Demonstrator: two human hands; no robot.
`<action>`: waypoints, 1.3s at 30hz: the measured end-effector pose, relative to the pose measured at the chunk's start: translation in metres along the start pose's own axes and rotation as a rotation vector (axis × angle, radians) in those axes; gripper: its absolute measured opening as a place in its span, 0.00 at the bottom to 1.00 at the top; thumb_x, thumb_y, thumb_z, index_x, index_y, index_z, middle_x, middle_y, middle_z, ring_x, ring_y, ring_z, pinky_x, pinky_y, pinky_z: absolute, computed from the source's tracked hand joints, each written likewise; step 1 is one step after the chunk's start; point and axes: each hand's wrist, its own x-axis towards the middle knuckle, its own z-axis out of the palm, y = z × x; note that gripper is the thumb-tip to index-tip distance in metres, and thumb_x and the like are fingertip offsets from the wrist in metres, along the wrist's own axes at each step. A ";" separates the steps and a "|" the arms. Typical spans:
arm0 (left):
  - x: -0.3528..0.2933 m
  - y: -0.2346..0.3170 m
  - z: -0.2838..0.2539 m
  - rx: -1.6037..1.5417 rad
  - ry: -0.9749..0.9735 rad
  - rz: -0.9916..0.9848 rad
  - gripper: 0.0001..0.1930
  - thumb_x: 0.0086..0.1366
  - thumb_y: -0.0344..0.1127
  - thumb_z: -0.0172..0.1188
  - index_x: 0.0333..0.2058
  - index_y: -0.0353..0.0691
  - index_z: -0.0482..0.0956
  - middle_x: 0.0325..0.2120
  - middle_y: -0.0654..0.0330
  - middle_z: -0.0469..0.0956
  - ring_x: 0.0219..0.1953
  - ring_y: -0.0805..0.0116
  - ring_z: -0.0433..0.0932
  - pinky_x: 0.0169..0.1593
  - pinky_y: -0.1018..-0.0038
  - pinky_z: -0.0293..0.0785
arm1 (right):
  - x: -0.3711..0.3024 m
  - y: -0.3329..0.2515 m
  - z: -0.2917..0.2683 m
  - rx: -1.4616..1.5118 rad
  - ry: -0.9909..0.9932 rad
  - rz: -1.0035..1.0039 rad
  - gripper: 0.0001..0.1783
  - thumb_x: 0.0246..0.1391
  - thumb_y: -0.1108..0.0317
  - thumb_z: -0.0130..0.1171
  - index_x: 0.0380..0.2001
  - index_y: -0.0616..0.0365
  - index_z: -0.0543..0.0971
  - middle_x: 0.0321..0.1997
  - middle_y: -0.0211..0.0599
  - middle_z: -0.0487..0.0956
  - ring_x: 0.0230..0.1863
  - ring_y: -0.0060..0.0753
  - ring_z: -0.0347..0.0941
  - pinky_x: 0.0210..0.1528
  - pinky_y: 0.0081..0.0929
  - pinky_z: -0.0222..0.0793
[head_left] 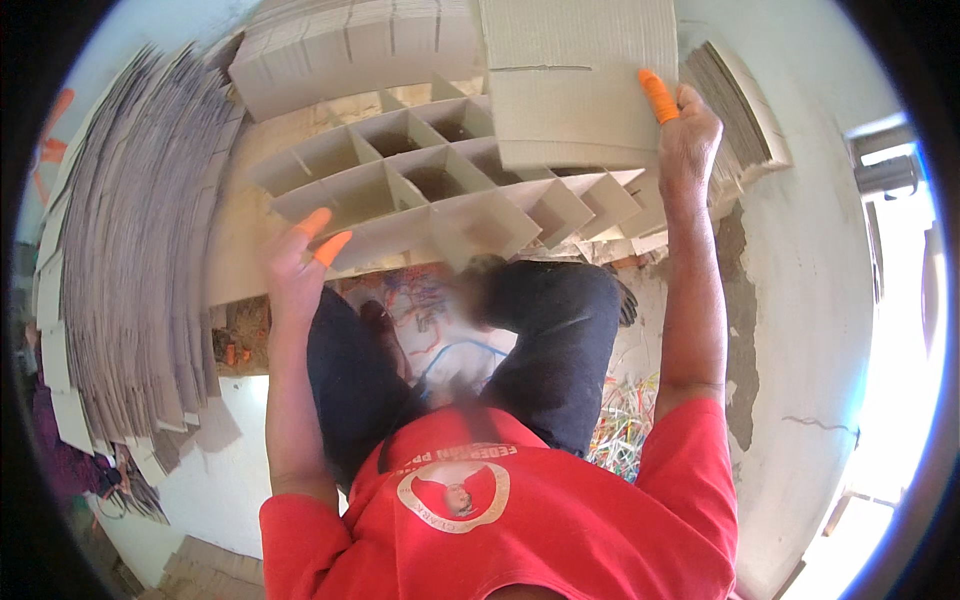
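Observation:
My right hand [688, 135] grips the right edge of a flat brown cardboard sheet [580, 110], its orange-covered thumb lying on top. The sheet has a slit across it and hangs over the back right part of a cardboard divider grid [400, 195]. Crossed strips form open cells in this grid, and its near right strips stick out at a slant. At the grid's near left corner is my left hand [295, 258], slightly blurred, with orange covers on two fingertips. Its fingers are apart, and nothing shows between them.
A tall stack of cardboard strips [150, 230] stands at the left. More slotted cardboard [350, 50] is piled behind the grid, and another stack [735, 110] leans at the right by the wall [800, 300]. Coloured shreds [622, 430] lie on the floor beside my legs.

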 end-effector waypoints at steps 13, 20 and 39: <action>-0.004 -0.002 -0.005 0.071 0.061 0.050 0.19 0.48 0.29 0.74 0.41 0.32 0.82 0.36 0.53 0.83 0.39 0.63 0.80 0.44 0.70 0.76 | -0.032 0.001 0.026 0.493 -0.227 0.307 0.11 0.54 0.65 0.67 0.35 0.62 0.86 0.29 0.24 0.81 0.29 0.13 0.70 0.32 0.16 0.66; -0.006 -0.007 -0.003 -0.086 0.041 0.032 0.15 0.49 0.29 0.73 0.37 0.33 0.83 0.30 0.54 0.82 0.34 0.61 0.80 0.39 0.70 0.76 | -0.037 -0.075 -0.008 0.452 -0.100 -0.045 0.17 0.54 0.73 0.66 0.48 0.62 0.81 0.37 0.31 0.83 0.35 0.14 0.73 0.37 0.17 0.72; 0.001 -0.004 0.000 0.001 -0.052 -0.019 0.08 0.51 0.27 0.68 0.32 0.36 0.84 0.25 0.56 0.80 0.27 0.62 0.75 0.32 0.69 0.72 | -0.091 -0.139 0.084 0.339 -0.525 -0.466 0.21 0.52 0.77 0.63 0.51 0.64 0.76 0.22 0.38 0.71 0.25 0.15 0.59 0.29 0.18 0.65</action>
